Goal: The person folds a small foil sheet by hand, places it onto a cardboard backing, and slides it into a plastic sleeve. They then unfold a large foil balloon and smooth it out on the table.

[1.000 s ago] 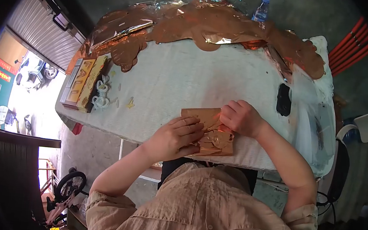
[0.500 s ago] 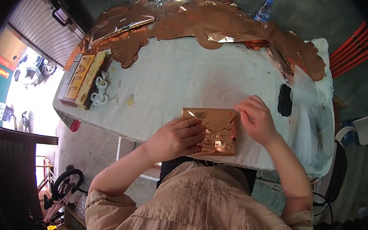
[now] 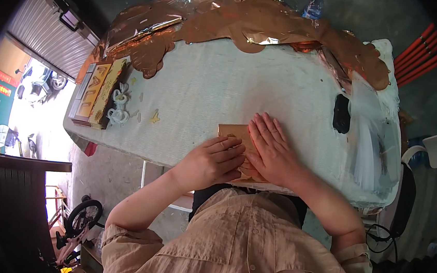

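Packet (image 3: 233, 131) beneath both hands (image 3: 275, 154), contents hidden

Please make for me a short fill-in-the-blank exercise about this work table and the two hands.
1. The right hand and the ____ hand rest on the metallic packet.
2. The bottle beyond the brown sheets has a ____ cap.
3. The black object lies on the person's ____ side of the table.

Missing words: left; blue; right.
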The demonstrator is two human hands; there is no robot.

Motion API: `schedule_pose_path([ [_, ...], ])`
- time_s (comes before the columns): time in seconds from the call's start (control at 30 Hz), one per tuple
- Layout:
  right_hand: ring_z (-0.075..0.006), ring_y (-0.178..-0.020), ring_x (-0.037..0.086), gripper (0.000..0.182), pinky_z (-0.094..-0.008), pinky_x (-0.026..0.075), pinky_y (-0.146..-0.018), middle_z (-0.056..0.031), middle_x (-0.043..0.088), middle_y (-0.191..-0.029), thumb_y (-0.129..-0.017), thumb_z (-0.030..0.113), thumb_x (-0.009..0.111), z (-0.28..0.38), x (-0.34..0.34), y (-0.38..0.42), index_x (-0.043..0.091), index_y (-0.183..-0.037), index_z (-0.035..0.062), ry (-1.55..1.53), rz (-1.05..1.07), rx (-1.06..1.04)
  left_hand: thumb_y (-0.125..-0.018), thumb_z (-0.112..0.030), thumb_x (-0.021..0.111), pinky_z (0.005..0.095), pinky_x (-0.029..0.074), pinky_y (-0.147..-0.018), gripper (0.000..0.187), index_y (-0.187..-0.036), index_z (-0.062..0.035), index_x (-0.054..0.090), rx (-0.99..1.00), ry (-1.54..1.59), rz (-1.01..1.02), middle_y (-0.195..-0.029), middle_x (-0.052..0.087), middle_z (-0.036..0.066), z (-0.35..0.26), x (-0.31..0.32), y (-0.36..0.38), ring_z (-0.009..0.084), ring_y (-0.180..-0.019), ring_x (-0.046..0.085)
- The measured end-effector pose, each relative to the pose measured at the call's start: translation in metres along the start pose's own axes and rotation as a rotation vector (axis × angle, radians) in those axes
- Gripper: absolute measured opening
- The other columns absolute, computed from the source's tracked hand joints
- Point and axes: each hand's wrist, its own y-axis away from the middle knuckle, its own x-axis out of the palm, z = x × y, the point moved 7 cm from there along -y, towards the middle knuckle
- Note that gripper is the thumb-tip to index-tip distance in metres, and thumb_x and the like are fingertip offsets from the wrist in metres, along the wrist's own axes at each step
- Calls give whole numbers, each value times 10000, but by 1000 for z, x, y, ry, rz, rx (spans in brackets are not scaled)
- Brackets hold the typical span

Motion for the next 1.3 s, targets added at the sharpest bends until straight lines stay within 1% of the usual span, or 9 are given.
schedule_pose_path([
  [0.2, -342, -1415, 217, 662, -445, 136, -1163, -221, 268, -1498, -914, 326, 508, 2, -1, 0, 301, -1422, -45, 44, -2, -8, -783, -168, 695, 429, 410, -1032, 401, -1137, 7, 629, -54, 82, 68, -1194, 613, 140, 1, -5, 3, 314, -1174, 549],
  [0.3, -347, -1411, 225, 674, -447, 141, -1163, -225, 278, -1493, -900, 327, 518, 2, 0, 1, 307, -1419, -46, 42, -22, -20, -814, -90, 652, 418, 371, -1066, 388, -1186, 12, 604, -147, 244, 60, -1188, 620, 147, 4, -15, 9, 312, -1158, 561],
  [0.37, -350, -1409, 229, 672, -448, 142, -1162, -227, 283, -1489, -898, 326, 515, 2, -2, 0, 309, -1418, -47, 34, -20, -17, -833, 2, 599, 366, 430, -996, 306, -1137, 4, 631, -435, 637, 41, -1121, 647, 148, 22, -23, 21, 288, -1089, 603],
  [0.4, -353, -1406, 233, 670, -449, 144, -1162, -229, 288, -1486, -897, 324, 512, 2, -2, 0, 311, -1416, -48, 27, -10, -10, -833, 2, 599, 366, 430, -996, 306, -1137, 4, 631, -440, 624, 37, -1121, 647, 148, 25, -27, 27, 288, -1089, 603],
  [0.47, -353, -1408, 228, 676, -449, 139, -1163, -230, 281, -1489, -896, 328, 511, 3, -2, -1, 308, -1418, -49, 18, -14, -18, -839, 61, 565, 315, 481, -875, 253, -1069, 2, 652, -646, 608, -162, -1033, 666, 136, 50, -37, 47, 252, -990, 637],
  [0.5, -354, -1409, 224, 681, -449, 134, -1164, -231, 275, -1491, -895, 332, 511, 2, -2, -1, 304, -1419, -50, 15, -8, -13, -835, 52, 600, 292, 506, -709, 173, -994, 9, 652, -586, 484, -242, -944, 641, 125, 55, -43, 46, 243, -843, 639],
  [0.63, -351, -1415, 206, 685, -448, 120, -1166, -228, 260, -1498, -898, 338, 504, 2, 1, 0, 294, -1423, -50, 17, 3, -20, -824, 53, 614, 299, 501, -723, 179, -983, -6, 671, -572, 320, -221, -926, 639, 118, 58, -39, 39, 229, -854, 633],
  [0.8, -344, -1421, 190, 700, -447, 102, -1170, -226, 250, -1503, -901, 347, 499, 2, 3, 0, 274, -1432, -48, 39, 26, -11, -801, -19, 683, 329, 514, -698, 160, -962, -15, 681, -320, 191, -185, -916, 617, 107, 51, -33, 18, 257, -832, 620],
  [1.3, -346, -1407, 231, 680, -448, 125, -1166, -233, 282, -1488, -900, 341, 501, 3, 1, -1, 304, -1417, -55, 37, 0, -18, -813, -35, 681, 325, 520, -691, 195, -1008, -28, 670, -390, 323, -73, -924, 614, 105, 65, -28, 14, 248, -841, 626],
])
